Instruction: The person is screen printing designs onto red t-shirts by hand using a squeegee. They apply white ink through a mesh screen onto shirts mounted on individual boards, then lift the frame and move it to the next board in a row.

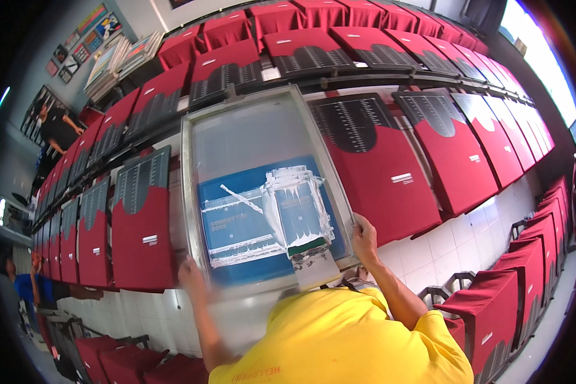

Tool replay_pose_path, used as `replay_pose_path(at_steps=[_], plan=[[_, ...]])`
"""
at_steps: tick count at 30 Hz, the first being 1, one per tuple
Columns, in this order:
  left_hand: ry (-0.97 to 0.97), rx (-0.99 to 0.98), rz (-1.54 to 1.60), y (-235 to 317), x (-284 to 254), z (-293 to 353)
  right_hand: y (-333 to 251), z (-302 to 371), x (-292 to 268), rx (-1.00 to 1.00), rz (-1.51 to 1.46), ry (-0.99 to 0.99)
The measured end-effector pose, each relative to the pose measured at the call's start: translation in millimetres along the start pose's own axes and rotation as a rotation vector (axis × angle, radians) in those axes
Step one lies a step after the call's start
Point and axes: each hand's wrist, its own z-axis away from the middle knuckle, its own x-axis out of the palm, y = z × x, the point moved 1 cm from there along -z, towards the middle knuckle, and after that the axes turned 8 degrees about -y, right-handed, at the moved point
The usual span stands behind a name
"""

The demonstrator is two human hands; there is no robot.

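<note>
A silk-screen frame [188,176] with a pale metal rim lies in front of me, tilted slightly. Blue emulsion [237,272] covers the lower part of its mesh, and thick white ink [272,211] is smeared across it in streaks. On the mesh near the close edge rests a squeegee [317,270], its green blade against the ink and its pale handle toward me. My right hand [365,240] is closed on the frame's right edge near the lower corner. At the lower left edge, my left hand [191,274] grips the rim, somewhat blurred.
Long rows of black printing boards carry red shirts [384,185] on both sides and beyond the frame. A metal rail [365,79] runs behind it. More shirt-covered boards [483,307] stand behind me at right. Two other people [57,125] are at the left. Stacked screens [131,57] stand far left.
</note>
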Motion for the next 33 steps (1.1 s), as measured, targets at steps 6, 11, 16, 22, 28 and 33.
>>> replay_pose_path(at_steps=[6, 11, 16, 22, 28, 33], plan=[[-0.145, -0.066, 0.134, -24, 17, -7, 36, 9, 29, -0.078, 0.023, 0.086], [-0.237, -0.053, 0.220, -43, 21, -21, 29, 16, 27, -0.099, 0.060, 0.146], [-0.231, -0.022, 0.187, -57, 21, -35, 21, 23, 26, -0.017, 0.039, 0.124], [-0.176, 0.031, 0.060, -66, 26, -45, 8, 15, 24, -0.009, 0.068, 0.118], [-0.187, 0.023, 0.126, -47, 14, -32, -3, 20, 20, -0.013, 0.112, 0.118], [-0.182, 0.016, 0.084, -49, 13, -32, -3, 18, 19, 0.045, 0.089, 0.080]])
